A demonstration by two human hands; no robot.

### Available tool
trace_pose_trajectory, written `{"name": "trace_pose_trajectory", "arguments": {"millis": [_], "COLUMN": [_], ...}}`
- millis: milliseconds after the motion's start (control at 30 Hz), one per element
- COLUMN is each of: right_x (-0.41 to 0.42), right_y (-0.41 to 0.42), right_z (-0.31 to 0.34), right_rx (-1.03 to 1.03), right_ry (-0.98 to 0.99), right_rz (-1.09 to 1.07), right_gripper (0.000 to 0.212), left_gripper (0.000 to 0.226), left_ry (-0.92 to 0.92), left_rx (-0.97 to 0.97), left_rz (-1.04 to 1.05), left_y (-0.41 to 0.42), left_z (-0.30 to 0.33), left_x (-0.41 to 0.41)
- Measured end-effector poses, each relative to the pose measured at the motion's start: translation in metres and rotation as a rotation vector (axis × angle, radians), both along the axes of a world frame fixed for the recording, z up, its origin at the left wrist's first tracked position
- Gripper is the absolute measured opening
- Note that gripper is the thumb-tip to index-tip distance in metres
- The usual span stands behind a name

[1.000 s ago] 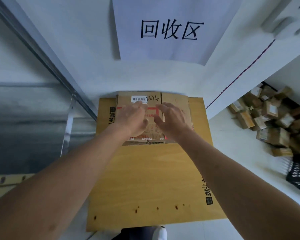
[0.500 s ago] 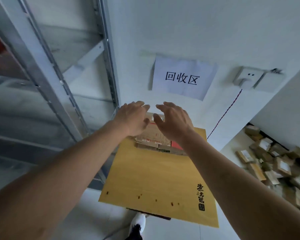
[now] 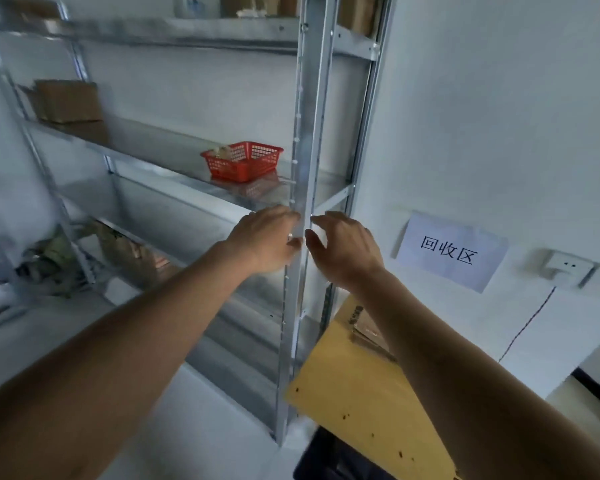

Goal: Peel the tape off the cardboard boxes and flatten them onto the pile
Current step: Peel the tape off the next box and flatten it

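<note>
Both my hands hang in the air in front of a metal shelf post, side by side and almost touching. My left hand (image 3: pixel 264 237) has loosely curled fingers and holds nothing that I can make out. My right hand (image 3: pixel 343 247) is likewise relaxed and empty. Well below them, at the lower right, lies the pile of flattened cardboard boxes (image 3: pixel 364 329), partly hidden by my right forearm. The pile rests on a large yellow cardboard sheet (image 3: pixel 354 396) on the floor by the wall.
A metal shelving rack (image 3: pixel 303 150) stands right behind my hands, with a red basket (image 3: pixel 243 161) and brown boxes (image 3: pixel 66 102) on its shelves. A paper sign (image 3: pixel 451 251) and a socket (image 3: pixel 565 268) are on the white wall at right.
My hands have lifted off the flattened box, which stays on the pile. The view has swung up and to the left, from the pile to the shelving rack.
</note>
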State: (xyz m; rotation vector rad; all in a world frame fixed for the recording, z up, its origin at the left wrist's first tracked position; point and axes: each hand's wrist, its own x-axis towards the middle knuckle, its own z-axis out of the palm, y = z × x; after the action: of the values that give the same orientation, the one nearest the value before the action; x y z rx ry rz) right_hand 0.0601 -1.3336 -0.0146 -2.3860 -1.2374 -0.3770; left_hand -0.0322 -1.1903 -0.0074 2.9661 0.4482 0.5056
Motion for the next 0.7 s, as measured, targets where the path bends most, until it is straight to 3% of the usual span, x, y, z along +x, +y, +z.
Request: {"name": "trace_pose_trajectory", "arguments": {"millis": [433, 700], "right_x": [-0.143, -0.198], "right_y": [0.173, 0.328], "right_z": [0.068, 0.071], "right_rx": [0.082, 0.022], "right_ry": [-0.081, -0.030], "right_rz": [0.252, 0.311], "right_gripper": [0.037, 0.049], "left_gripper": [0.053, 0.058], "left_ry": [-0.051, 0.041], "left_rx": [0.036, 0.090], "left_rz": [0.249, 0.310], "left_y": [0.156, 0.306], "left_z": [0.067, 0.074], "left_x": [-0.180, -0.254]}}
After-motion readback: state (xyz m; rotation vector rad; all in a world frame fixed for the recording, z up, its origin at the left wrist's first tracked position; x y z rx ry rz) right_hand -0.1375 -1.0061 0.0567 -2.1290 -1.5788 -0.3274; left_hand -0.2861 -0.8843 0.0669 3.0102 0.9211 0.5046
